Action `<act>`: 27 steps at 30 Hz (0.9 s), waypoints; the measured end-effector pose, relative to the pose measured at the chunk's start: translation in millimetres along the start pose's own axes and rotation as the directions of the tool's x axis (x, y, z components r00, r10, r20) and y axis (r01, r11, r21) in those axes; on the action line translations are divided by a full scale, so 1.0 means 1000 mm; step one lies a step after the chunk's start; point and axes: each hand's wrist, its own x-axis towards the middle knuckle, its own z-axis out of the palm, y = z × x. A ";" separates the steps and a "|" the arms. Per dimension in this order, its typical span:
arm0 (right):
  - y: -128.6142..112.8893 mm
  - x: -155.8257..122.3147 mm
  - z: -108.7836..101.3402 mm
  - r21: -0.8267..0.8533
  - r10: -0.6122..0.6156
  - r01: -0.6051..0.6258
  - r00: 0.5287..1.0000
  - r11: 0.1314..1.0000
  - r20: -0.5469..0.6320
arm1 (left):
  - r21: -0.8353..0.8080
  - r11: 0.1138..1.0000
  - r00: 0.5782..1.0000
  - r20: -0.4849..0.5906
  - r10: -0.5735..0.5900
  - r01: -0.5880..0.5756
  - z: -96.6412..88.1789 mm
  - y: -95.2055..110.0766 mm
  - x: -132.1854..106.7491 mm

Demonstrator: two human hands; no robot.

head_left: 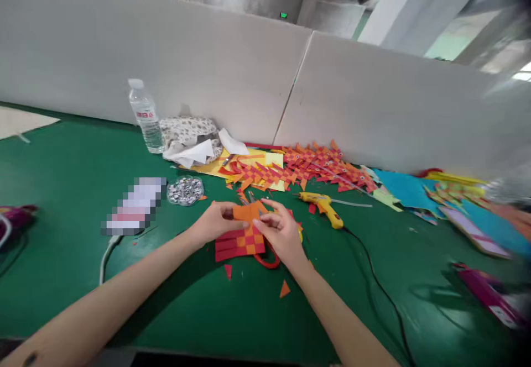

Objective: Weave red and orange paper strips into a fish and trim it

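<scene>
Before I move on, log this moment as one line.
Left hand: holds checkered red-orange piece | Right hand: touches same piece | Rest: yellow glue gun, checkered pile, green table

The paper (243,241) is checked red and orange, the tabletop (240,320) green.

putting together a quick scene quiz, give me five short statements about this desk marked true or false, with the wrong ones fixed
1. Both hands, left hand and right hand, touch the woven paper. True.
2. The glue gun lies left of both hands in the picture. False: the glue gun lies to their right.
3. The bottle is left of the patterned cloth in the picture. True.
4. The table is blue. False: the table is green.
5. The glue gun's cord is white. False: the cord is dark.
</scene>
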 end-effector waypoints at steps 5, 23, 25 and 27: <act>0.003 0.002 -0.002 0.026 0.002 -0.002 1.000 1.000 -0.021 | 0.005 1.000 1.000 -0.005 0.014 -0.014 0.000 0.003 -0.001; -0.002 -0.001 0.000 0.091 0.040 -0.038 0.999 0.995 -0.024 | -0.031 0.999 0.999 -0.012 -0.043 0.042 0.000 0.005 -0.002; -0.003 -0.002 0.000 0.096 0.045 -0.043 0.999 0.994 -0.020 | -0.024 0.998 0.998 -0.013 -0.061 0.061 0.001 0.005 -0.002; -0.003 -0.002 0.000 0.104 0.051 -0.048 0.999 0.993 -0.019 | -0.006 0.997 0.997 -0.033 -0.072 0.071 0.001 0.005 -0.003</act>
